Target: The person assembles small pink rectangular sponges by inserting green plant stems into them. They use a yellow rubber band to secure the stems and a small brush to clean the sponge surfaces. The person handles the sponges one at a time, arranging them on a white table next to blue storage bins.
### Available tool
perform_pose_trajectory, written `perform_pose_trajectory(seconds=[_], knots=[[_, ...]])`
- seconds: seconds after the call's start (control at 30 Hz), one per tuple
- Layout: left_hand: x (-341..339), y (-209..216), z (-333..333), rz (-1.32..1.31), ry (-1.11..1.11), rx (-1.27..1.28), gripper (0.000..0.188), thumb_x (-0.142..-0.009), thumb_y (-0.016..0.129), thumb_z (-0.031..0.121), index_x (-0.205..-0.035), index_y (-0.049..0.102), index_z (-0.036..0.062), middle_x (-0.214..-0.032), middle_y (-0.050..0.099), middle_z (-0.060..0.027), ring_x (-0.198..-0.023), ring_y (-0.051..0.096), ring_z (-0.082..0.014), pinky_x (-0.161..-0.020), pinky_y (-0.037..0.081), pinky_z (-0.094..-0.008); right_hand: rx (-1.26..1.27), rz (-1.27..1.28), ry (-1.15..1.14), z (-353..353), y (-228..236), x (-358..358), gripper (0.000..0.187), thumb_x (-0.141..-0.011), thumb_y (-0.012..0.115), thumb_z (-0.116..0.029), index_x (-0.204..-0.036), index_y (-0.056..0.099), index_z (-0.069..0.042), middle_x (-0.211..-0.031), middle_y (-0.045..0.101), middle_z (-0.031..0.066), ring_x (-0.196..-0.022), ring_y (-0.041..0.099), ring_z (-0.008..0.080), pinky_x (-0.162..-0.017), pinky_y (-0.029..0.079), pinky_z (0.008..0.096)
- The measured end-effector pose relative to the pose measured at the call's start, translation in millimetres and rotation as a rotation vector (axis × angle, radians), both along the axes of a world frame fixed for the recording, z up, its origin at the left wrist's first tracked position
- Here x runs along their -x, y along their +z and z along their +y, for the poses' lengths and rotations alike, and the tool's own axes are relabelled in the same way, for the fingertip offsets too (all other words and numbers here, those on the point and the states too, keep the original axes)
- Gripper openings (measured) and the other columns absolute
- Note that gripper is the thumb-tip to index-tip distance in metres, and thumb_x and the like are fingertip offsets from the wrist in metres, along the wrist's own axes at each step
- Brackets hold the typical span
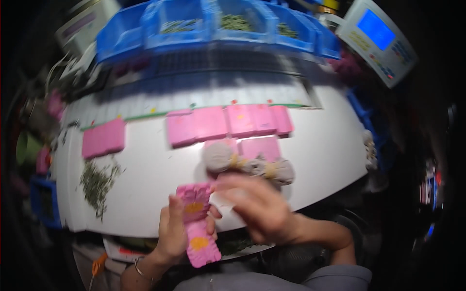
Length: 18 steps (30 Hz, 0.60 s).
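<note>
My left hand [171,233] is closed around a pink two-part block [196,225] with a notched edge and a yellow patch on each part. It is held tilted over the table's near edge, the thumb at its upper left side. My right hand [259,206] is just right of the block's upper end, smeared by motion, so its fingers and anything in them cannot be made out. Just beyond it lie grey rolled bundles [217,156] with pale yellow bands, partly in front of flat pink blocks [261,147].
A row of pink blocks [211,123] crosses the white table [145,186], with another pink stack [103,138] at left. Loose green sprigs [97,183] lie below that stack. Blue bins [177,38], some with green pieces, line the back. A device with a blue screen [376,29] stands at far right.
</note>
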<state>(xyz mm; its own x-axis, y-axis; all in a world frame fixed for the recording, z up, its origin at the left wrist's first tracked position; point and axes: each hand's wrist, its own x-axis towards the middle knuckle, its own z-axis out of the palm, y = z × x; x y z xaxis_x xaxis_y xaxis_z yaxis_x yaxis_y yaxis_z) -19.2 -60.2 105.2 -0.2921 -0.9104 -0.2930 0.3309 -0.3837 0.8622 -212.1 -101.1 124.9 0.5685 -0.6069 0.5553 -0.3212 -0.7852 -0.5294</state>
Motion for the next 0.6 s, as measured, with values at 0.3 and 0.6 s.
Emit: perform_pose_trajectory(seconds=[0.3, 0.6], knots=[[-28.1, -11.8, -8.1, 0.005, 0.299, -0.044, 0.07, -0.096, 0.015, 0.052, -0.112, 0.049, -0.0073, -0.088, 0.061, -0.019, -0.052, 0.056, -0.0193, -0.048, 0.05, -0.0318, 0.199, 0.306, -0.071, -17.4, -1.7, -28.0, 0.055, -0.068, 0.061, -0.003, -0.122, 0.051, 0.003, -0.127, 0.048, 0.0229, -0.093, 0.056, 0.0303, -0.076, 0.046, 0.0339], [-27.6, -13.1, -10.7, -0.002, 0.241, -0.107, 0.069, -0.097, 0.014, 0.048, -0.089, 0.058, -0.0037, -0.063, 0.059, -0.0119, -0.051, 0.057, -0.0199, -0.053, 0.049, -0.0298, 0.173, 0.243, -0.041, -10.3, -4.5, -47.1, 0.043, -0.074, 0.059, -0.004, -0.117, 0.058, 0.0, -0.122, 0.054, 0.0206, -0.091, 0.059, 0.0249, -0.074, 0.048, 0.0306]])
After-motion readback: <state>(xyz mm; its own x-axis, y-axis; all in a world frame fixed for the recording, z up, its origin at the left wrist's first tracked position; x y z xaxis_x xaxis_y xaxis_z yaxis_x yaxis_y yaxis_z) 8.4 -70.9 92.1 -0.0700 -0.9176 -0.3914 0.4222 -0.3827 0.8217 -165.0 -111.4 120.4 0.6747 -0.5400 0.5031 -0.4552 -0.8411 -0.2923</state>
